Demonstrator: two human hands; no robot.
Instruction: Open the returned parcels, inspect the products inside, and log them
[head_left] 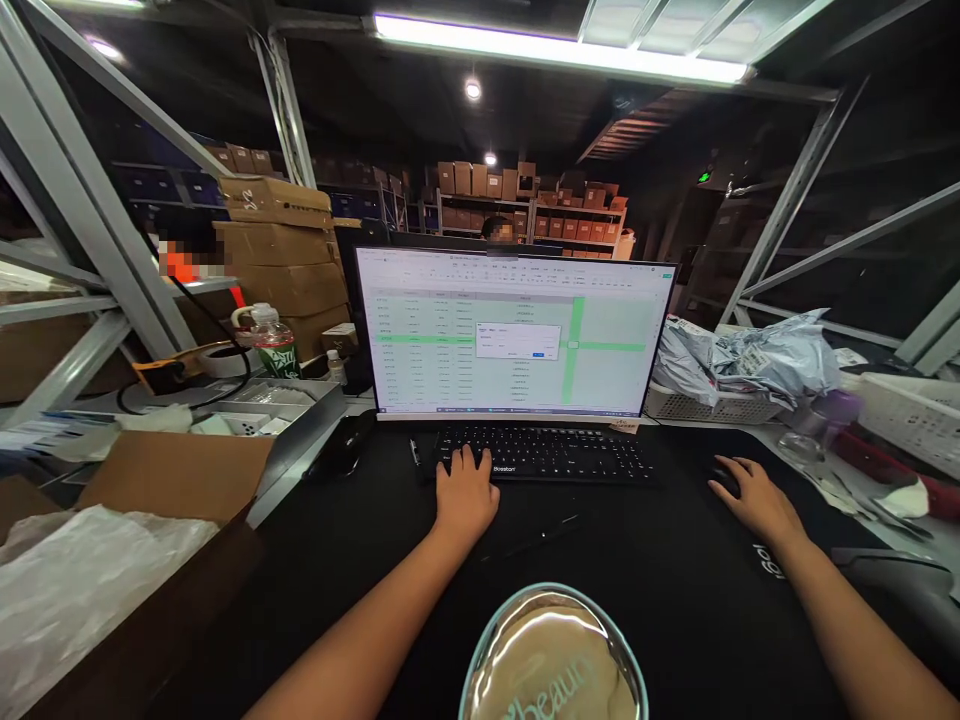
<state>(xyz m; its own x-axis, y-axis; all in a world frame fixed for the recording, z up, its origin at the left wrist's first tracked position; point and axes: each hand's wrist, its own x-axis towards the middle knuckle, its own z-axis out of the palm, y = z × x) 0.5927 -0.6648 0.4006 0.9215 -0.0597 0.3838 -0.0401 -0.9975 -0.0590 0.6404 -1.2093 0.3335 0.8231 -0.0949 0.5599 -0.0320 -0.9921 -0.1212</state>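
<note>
My left hand (466,494) rests on the left end of a black keyboard (570,458), its fingers stretched over the keys. Under the fingers of my right hand (759,500) is a black computer mouse (727,478), mostly covered and hard to make out against the dark mat. Behind the keyboard stands a monitor (435,370) showing a spreadsheet with green highlighted bands and a small dialog box. A pen (543,535) lies on the mat between my arms. Close in front of me is a round, clear-topped item (555,660) with a teal rim and "beauty" lettering.
At left are an open cardboard box (180,470) with plastic wrap, a drink bottle (274,345) and stacked cartons (277,255). At right, plastic mailing bags (772,355) fill a basket (712,405). Box-laden shelves (532,205) stand behind; other people are partly visible.
</note>
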